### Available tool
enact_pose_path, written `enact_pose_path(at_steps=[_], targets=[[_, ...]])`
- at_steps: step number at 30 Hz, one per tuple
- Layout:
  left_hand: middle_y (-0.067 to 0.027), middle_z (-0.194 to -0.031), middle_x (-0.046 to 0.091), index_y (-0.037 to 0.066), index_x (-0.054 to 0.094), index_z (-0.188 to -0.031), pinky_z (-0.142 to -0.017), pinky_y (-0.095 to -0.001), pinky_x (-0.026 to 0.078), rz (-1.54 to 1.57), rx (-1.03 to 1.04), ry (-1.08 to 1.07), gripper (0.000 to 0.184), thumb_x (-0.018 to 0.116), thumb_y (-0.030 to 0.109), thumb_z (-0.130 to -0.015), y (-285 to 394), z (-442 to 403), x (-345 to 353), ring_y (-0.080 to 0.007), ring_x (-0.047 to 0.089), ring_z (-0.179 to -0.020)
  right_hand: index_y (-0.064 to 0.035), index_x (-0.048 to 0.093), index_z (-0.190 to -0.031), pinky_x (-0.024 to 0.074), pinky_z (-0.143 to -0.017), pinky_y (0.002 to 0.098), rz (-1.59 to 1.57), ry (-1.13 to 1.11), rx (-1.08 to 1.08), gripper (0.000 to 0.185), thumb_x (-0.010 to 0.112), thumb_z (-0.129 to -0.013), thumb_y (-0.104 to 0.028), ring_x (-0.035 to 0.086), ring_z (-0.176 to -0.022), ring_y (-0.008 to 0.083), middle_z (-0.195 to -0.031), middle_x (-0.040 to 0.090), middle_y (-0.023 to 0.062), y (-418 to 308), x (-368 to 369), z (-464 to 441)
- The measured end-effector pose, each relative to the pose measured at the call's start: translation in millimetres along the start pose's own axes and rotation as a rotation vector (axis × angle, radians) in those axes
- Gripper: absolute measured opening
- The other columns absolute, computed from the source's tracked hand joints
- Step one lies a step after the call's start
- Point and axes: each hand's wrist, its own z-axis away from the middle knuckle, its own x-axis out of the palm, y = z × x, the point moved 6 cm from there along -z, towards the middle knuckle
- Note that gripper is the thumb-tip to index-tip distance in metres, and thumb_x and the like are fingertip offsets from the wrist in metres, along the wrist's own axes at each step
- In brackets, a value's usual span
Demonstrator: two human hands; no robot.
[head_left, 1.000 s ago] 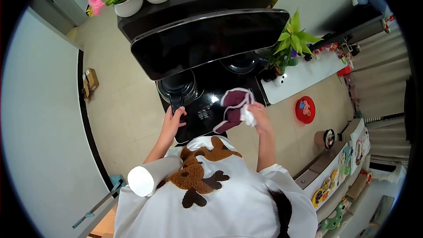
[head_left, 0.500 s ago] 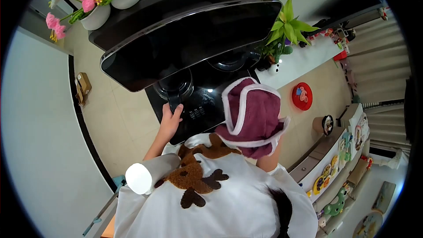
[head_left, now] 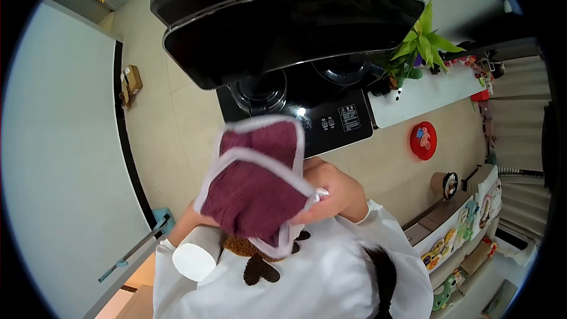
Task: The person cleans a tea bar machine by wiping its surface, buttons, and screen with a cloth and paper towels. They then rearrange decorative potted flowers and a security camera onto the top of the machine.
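Note:
A purple cloth (head_left: 248, 192) with white edging hangs folded in front of my chest. My right hand (head_left: 331, 195) grips its right edge with closed fingers. My left hand is hidden behind the cloth; only the left forearm (head_left: 185, 222) shows, so its fingers cannot be made out. Beyond the cloth lies the black glass cooktop (head_left: 316, 119), with a round, shiny piece (head_left: 260, 91) on its left burner. Between my left arm and chest rests a white paper roll (head_left: 195, 258).
A tilted black range hood panel (head_left: 295, 32) overhangs the cooktop's back. A green plant (head_left: 422, 44) and a white ledge (head_left: 422, 103) are at the right. A red basin (head_left: 423, 140) and a bin (head_left: 444, 184) stand on the floor. A cardboard box (head_left: 131, 82) lies at left.
The cloth has swung from the right to the middle, before my chest. My left hand has left the black handle on the cooktop and gone behind the cloth. The view has shifted.

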Motion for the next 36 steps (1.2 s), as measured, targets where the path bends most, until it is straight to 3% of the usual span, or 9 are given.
enact_pose_path(at_steps=[4, 8, 10, 12, 14, 15, 18, 32, 36], targets=[[-0.0118, -0.117, 0.046, 0.004, 0.034, -0.126, -0.097, -0.0344, 0.034, -0.011, -0.028, -0.069, 0.045, 0.051, 0.020, -0.087, 7, 33, 3, -0.0223, 0.043, -0.115, 0.0000, 0.065, -0.080, 0.0450, -0.054, 0.0298, -0.028, -0.013, -0.139, 0.033, 0.080, -0.060, -0.021, 0.058, -0.061, 0.0218, -0.074, 0.062, 0.0101, 2, -3, 28], [-0.0119, -0.118, 0.046, 0.004, 0.034, -0.126, -0.097, -0.0345, 0.035, -0.022, -0.025, -0.051, 0.045, 0.051, 0.020, -0.087, 14, 61, 0, -0.0223, 0.044, -0.115, -0.0004, 0.060, -0.089, 0.0417, -0.051, 0.0252, -0.513, 0.544, 0.041, 0.037, 0.068, -0.074, -0.033, 0.053, -0.059, 0.0092, -0.076, 0.060, 0.0025, 54, -49, 58], [-0.0119, -0.118, 0.046, 0.004, 0.034, -0.126, -0.097, -0.0345, 0.035, -0.028, -0.007, -0.012, 0.045, 0.051, 0.020, -0.087, 14, 68, -2, -0.0224, 0.044, -0.115, -0.0017, 0.058, -0.095, 0.0419, -0.054, 0.0228, -0.126, 0.860, 0.270, 0.036, 0.062, -0.080, -0.034, 0.053, -0.062, 0.0076, -0.082, 0.061, 0.0038, 83, -78, 57], [-0.0120, -0.118, 0.046, 0.004, 0.034, -0.126, -0.097, -0.0345, 0.035, -0.038, 0.012, 0.024, 0.045, 0.051, 0.020, -0.087, 14, 76, -3, -0.0224, 0.044, -0.115, -0.0022, 0.057, -0.098, 0.0444, -0.062, 0.0252, 0.283, 0.883, 0.584, 0.029, 0.059, -0.083, -0.027, 0.056, -0.070, 0.0112, -0.088, 0.061, 0.0076, 143, -103, 79], [-0.0120, -0.118, 0.046, 0.004, 0.034, -0.126, -0.097, -0.0345, 0.035, -0.044, 0.031, 0.071, 0.045, 0.051, 0.020, -0.087, 14, 83, -4, -0.0224, 0.044, -0.114, -0.0019, 0.053, -0.103, 0.0451, -0.068, 0.0312, 0.512, 0.915, 0.576, 0.025, 0.055, -0.085, -0.020, 0.058, -0.077, 0.0209, -0.091, 0.060, 0.0140, 183, -106, 86], [-0.0120, -0.118, 0.046, 0.004, 0.034, -0.126, -0.097, -0.0345, 0.035, -0.047, 0.036, 0.100, 0.045, 0.051, 0.020, -0.087, 13, 86, -5, -0.0224, 0.044, -0.114, -0.0006, 0.051, -0.105, 0.0446, -0.070, 0.0387, 0.727, 0.883, 0.510, 0.026, 0.054, -0.083, -0.012, 0.057, -0.079, 0.0333, -0.092, 0.056, 0.0199, 187, -104, 77], [-0.0121, -0.118, 0.047, 0.004, 0.035, -0.126, -0.097, -0.0346, 0.035, -0.054, 0.069, 0.191, 0.045, 0.051, 0.020, -0.087, 13, 99, -8, -0.0224, 0.044, -0.114, -0.0005, 0.050, -0.105, 0.0443, -0.070, 0.0421, 1.083, 0.908, 0.342, 0.027, 0.056, -0.079, -0.008, 0.055, -0.082, 0.0378, -0.092, 0.053, 0.0210, 180, -93, 52], [-0.0124, -0.118, 0.047, 0.003, 0.036, -0.126, -0.096, -0.0347, 0.036, -0.067, 0.176, 0.501, 0.045, 0.051, 0.021, -0.087, 7, 131, -26, -0.0225, 0.046, -0.113, 0.0047, 0.059, -0.082, 0.0451, -0.077, 0.0373, 1.513, 0.732, 0.276, 0.014, 0.052, -0.071, -0.001, 0.050, -0.091, 0.0318, -0.094, 0.052, 0.0174, 228, -83, 20], [-0.0124, -0.119, 0.047, 0.003, 0.036, -0.126, -0.096, -0.0348, 0.036, -0.068, 0.188, 0.551, 0.045, 0.051, 0.021, -0.087, 6, 132, -32, -0.0226, 0.046, -0.113, 0.0034, 0.059, -0.093, 0.0431, -0.077, 0.0371, 1.503, 0.597, 0.287, 0.023, 0.051, -0.072, -0.001, 0.049, -0.089, 0.0309, -0.097, 0.052, 0.0153, 219, -59, 43]])
